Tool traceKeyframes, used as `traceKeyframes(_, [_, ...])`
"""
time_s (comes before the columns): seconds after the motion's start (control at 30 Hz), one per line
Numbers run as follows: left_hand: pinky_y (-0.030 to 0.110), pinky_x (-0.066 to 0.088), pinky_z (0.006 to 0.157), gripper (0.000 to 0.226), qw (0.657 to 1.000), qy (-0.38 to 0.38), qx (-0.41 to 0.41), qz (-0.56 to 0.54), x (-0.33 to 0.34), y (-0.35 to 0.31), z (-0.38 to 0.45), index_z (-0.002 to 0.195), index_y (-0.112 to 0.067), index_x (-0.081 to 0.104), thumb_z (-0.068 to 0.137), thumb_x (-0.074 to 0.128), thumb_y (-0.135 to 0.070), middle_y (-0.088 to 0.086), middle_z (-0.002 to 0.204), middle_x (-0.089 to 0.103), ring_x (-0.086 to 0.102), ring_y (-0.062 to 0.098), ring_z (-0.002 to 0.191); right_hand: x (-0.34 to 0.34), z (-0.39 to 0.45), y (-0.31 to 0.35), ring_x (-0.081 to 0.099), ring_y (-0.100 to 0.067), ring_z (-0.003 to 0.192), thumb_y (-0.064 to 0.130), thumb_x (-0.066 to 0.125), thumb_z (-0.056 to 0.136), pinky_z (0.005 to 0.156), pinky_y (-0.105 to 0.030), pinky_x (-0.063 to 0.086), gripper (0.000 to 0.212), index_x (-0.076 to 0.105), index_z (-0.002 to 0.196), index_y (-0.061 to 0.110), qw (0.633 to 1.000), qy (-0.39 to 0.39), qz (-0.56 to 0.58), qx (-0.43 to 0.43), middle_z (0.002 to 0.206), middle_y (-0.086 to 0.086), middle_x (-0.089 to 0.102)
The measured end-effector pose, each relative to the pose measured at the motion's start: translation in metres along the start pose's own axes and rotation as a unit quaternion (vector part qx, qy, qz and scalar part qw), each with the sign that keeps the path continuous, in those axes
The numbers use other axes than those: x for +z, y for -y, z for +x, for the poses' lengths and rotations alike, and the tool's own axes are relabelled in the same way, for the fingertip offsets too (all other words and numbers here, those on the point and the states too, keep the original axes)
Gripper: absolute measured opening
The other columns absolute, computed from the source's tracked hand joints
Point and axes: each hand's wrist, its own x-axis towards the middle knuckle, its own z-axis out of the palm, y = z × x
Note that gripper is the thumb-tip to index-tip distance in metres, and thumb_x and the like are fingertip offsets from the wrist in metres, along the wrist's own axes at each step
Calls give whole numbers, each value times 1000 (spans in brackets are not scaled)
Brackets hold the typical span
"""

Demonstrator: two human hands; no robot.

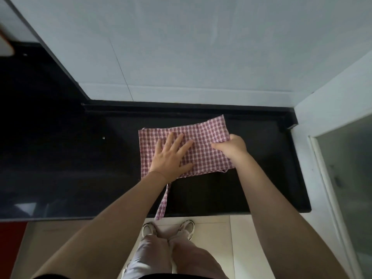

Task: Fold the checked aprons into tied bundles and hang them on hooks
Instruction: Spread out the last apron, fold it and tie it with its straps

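A red-and-white checked apron point(203, 137), folded into a rectangle, is lying flat on the black table point(261, 178). The left hand point(171, 156) is pressing down on it, palm flat and fingers spread, gripping nothing. The right hand point(234, 147) is pinching the fold at the apron's 3 o'clock edge. A strap point(163, 202) is trailing toward 6 o'clock, over the table's edge.

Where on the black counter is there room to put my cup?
Left of the apron, the counter is bare. There's a smaller gap between apron and right wall. The middle is crowded: left hand and right hand on the cloth.
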Motion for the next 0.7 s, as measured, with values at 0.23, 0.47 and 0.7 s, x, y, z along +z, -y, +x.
traceKeyframes(0.23, [56, 8, 120, 129, 996, 65, -62, 7, -3, -9, 19, 154, -31, -23, 65, 47, -94, 10, 163, -23, -11, 34, 152, 5, -28, 23, 59, -9, 78, 26, 64, 94, 66, -24, 48, 14, 61, 105, 19, 983, -40, -113, -139, 91, 6, 61])
traceKeyframes(0.47, [55, 15, 120, 111, 993, 7, -66, -102, -13, -2, 15, 157, -23, 11, 74, 71, -65, 9, 164, 7, 6, 32, 151, 60, -59, 42, 63, -22, 99, 26, 62, 94, 81, -37, 58, 46, 45, 135, 13, 949, -19, -235, -211, 118, -6, 60])
traceKeyframes(0.7, [26, 48, 71, 35, 842, -112, -351, -395, -9, 44, -39, 127, -19, 56, 92, 63, -19, 1, 100, 64, 59, 14, 82, 103, -73, 48, 56, -10, 70, 22, 65, 94, 58, -24, 47, 38, 45, 124, 15, 946, -78, -226, -221, 96, 2, 56])
